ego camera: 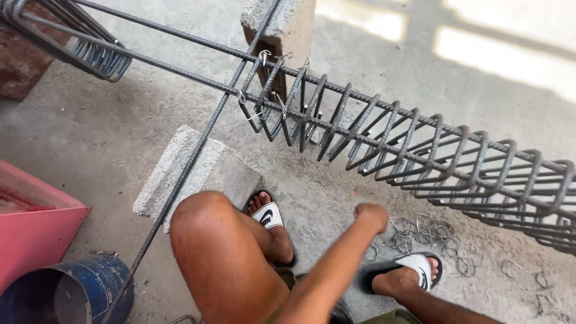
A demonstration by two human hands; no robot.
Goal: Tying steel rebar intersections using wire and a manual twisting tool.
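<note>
My right hand (pixel 372 217) is clenched in a fist just above the tie wire pile (pixel 427 235) on the floor, below the rebar cage (pixel 384 141). Looks like wire-fetch step. Next: pinch one piece, lift to an untied stirrup (pixel 336 117).

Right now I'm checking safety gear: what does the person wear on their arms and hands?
Nothing shows on the one arm in view: the forearm is bare, with no sleeve, and the hand has no glove, watch or ring that can be made out. The other hand is out of view.
</note>
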